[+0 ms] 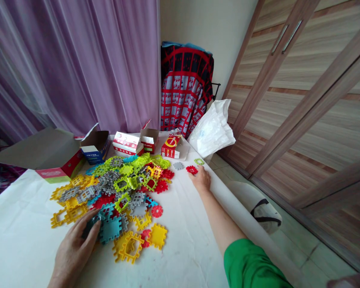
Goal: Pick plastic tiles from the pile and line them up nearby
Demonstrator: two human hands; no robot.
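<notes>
Right hand point(201, 179) right of centre in the frame, fingertips at the near edge of a red toothed piece point(192, 170); piece lies up and left of the grip, flat on the white table point(192, 240). Cannot tell whether the fingers pinch it or only touch. Right hand clearly the nearer; left hand point(78, 236) lower left, well apart. Red piece roundish, no evident long axis, points no particular way. Grey piece point(178, 165) just beyond it to the left, green ring point(199, 161) to its upper right. Left thumb and fingers curve about dark teal pieces point(91, 223) at the edge of the pile point(108, 182); firmness of that grip unclear.
</notes>
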